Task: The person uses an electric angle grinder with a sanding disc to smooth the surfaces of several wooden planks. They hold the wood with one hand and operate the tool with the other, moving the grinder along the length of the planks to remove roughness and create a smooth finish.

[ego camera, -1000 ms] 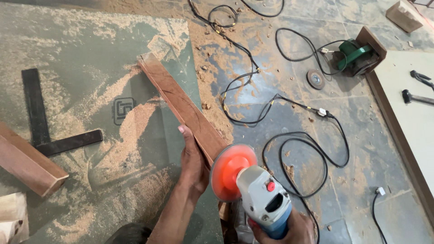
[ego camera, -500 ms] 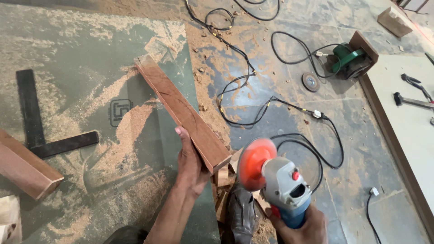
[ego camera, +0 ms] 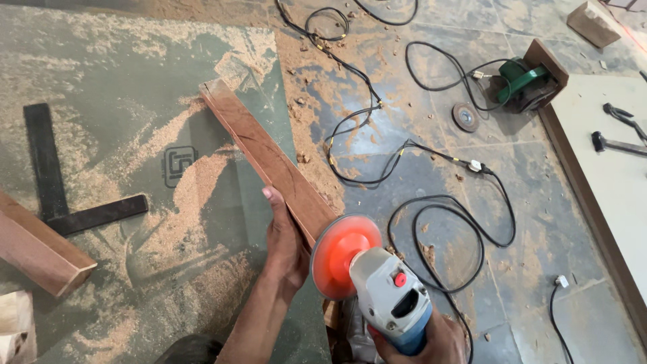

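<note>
right hand [ego camera: 431,344]: mostly cut off by the near edge, behind the grinder body [ego camera: 391,300]
plank near end [ego camera: 317,222]: hidden behind the orange disc [ego camera: 340,256]
left block [ego camera: 37,246]: cut by the left edge
pale board [ego camera: 617,175]: runs off the right edge
far cables [ego camera: 350,13]: cut by the far edge

Two hands are in view: the left hand [ego camera: 286,243] and the right hand [ego camera: 431,340]. One angle grinder [ego camera: 377,286] carries one orange disc [ego camera: 340,256]. Two reddish wooden beams are present: the long beam [ego camera: 259,155] and a second beam [ego camera: 37,246]. One black square [ego camera: 57,185], one green power tool [ego camera: 519,79] and one loose disc [ego camera: 466,116] lie on the floor.
</note>
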